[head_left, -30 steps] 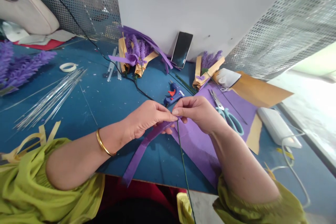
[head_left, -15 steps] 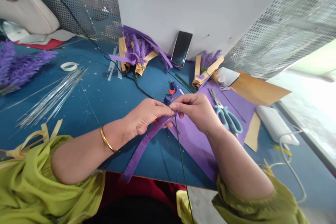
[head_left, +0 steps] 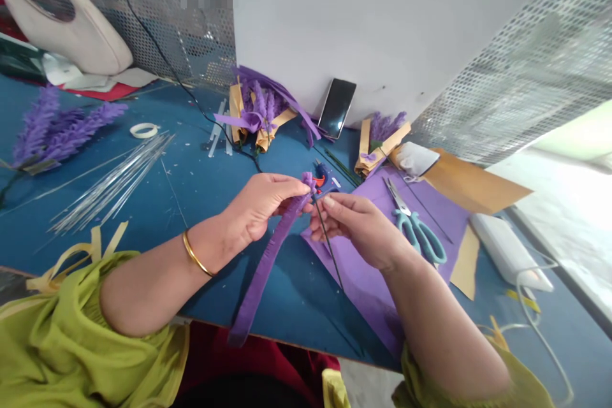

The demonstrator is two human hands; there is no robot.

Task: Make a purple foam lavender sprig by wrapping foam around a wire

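Observation:
My left hand (head_left: pixel 261 204) pinches a purple paper strip (head_left: pixel 265 274) close to its top end, and the strip's long tail hangs toward the table's front edge. A small ruffled purple flower tip (head_left: pixel 308 181) sticks up just past my left thumb. From under it a thin dark green stem (head_left: pixel 331 248) slants down to the right. The thumb and fingertips of my right hand (head_left: pixel 358 220) close round the upper part of this stem, with the other fingers curled below. Behind my hands lies a blue glue gun (head_left: pixel 327 180) with an orange trigger, partly covered.
Scissors (head_left: pixel 406 213) lie on a purple sheet (head_left: pixel 356 280) at the right. Wrapped lavender bunches (head_left: pixel 265 105), a phone (head_left: pixel 337 108) and glue sticks (head_left: pixel 217 131) are along the back. Silver wires (head_left: pixel 122 182), a tape roll (head_left: pixel 143 131) and purple flower stems (head_left: pixel 71 124) occupy the left.
My hands have parted slightly, the right one shifting lower along the stem. The ruffled purple tip now shows above my left thumb. The view has tilted a little.

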